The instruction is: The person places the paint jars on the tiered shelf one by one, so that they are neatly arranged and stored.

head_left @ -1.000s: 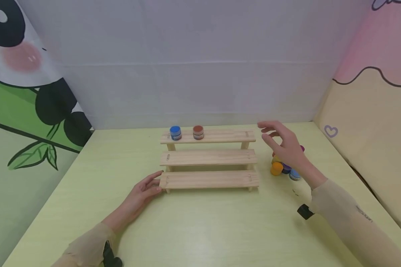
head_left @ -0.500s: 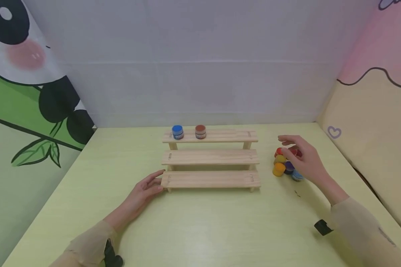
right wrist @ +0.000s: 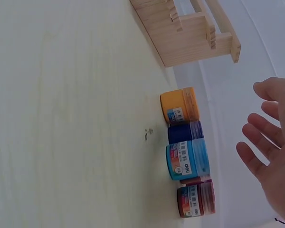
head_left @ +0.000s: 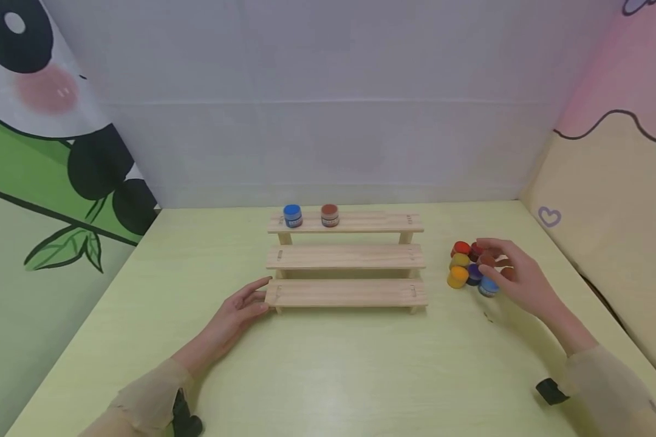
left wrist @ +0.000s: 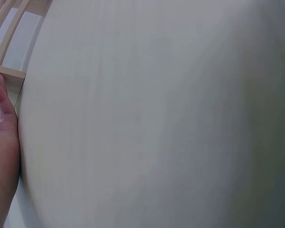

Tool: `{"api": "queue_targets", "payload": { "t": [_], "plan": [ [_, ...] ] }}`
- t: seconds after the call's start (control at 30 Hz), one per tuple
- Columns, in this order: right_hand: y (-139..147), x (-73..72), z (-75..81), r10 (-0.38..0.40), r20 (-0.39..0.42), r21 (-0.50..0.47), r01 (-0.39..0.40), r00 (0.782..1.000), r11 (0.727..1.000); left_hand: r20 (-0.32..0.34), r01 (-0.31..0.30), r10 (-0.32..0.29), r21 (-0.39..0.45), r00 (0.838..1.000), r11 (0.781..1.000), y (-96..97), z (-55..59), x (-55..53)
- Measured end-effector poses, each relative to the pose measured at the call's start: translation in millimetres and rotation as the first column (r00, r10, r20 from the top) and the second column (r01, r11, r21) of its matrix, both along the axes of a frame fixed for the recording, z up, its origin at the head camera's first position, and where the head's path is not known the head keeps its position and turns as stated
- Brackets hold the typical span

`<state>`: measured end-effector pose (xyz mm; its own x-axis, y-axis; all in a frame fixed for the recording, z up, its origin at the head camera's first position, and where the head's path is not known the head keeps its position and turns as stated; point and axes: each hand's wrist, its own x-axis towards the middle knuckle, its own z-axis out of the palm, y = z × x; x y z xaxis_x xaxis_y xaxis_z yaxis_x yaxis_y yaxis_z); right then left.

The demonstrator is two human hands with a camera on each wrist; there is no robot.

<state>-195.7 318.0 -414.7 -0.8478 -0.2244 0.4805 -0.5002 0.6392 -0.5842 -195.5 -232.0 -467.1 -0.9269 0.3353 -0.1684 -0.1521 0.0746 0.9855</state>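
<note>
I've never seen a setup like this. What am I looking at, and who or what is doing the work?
There's no machine arm here: these are a person's own two bare hands. The wide picture comes from a camera worn on the head, looking forward and down; the other two come from cameras on each wrist.

On the table stands a three-step wooden rack. A blue-lidded jar and a brown-lidded jar sit on its top step. To the right is a cluster of small jars in several colours.

The left hand touches the rack's left end. The right hand is over the cluster, fingers apart; I can't see a jar firmly held.
</note>
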Motion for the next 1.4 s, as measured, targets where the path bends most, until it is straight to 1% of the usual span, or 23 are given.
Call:
{"api": "queue_targets", "payload": {
  "t": [0.07,0.17,0.33,0.4,0.53,0.63,0.73,0.8,1.1,1.2,1.4],
  "plan": [
    [4,2.8,-1.9,0.003,0.041,0.004,-0.003,0.999,1.000,0.002,0.004,-0.004,0.001,1.000,1.000,0.2,0.1,-0.2],
    [9,7.1,-4.2,0.003,0.076,0.040,-0.006,0.997,0.999,0.000,0.004,-0.004,0.000,1.000,1.000,-0.2,0.0,-0.7],
    [14,11.3,-7.8,0.012,0.135,0.140,-0.032,0.991,0.990,-0.005,-0.001,0.001,0.002,1.000,1.000,-1.1,-1.1,-1.7],
    [15,11.5,-10.1,0.016,0.166,0.164,-0.044,0.986,0.985,-0.005,-0.002,0.002,0.004,1.000,1.000,-1.3,-1.7,-1.7],
    [18,11.7,-14.8,0.035,0.188,0.163,-0.066,0.981,0.984,-0.005,-0.005,0.005,0.008,1.000,1.000,-1.6,-2.6,-1.1],
    [21,12.3,-17.2,0.063,0.189,0.143,-0.091,0.980,0.986,-0.006,-0.004,0.004,0.008,1.000,1.000,-1.6,-3.0,-0.9],
    [24,13.7,-18.8,0.074,0.191,0.137,-0.102,0.979,0.985,-0.005,-0.006,0.006,0.012,1.000,1.000,-1.7,-3.5,-0.9],
    [25,15.2,-19.6,0.070,0.202,0.138,-0.099,0.977,0.985,-0.002,-0.006,0.006,0.013,1.000,1.000,-2.0,-3.7,-0.9],
    [32,19.8,-22.0,0.001,0.231,0.181,-0.044,0.973,0.982,0.004,-0.005,0.005,0.010,1.000,1.000,-0.7,-4.9,-2.4],
    [33,19.5,-22.4,0.003,0.251,0.174,-0.049,0.968,0.984,0.002,-0.004,0.004,0.005,1.000,1.000,-0.8,-4.9,-2.6],
    [35,20.4,-24.6,0.040,0.269,0.173,-0.089,0.962,0.981,-0.001,-0.002,0.002,0.008,1.000,1.000,-1.1,-4.2,-3.1]
  ]
}}
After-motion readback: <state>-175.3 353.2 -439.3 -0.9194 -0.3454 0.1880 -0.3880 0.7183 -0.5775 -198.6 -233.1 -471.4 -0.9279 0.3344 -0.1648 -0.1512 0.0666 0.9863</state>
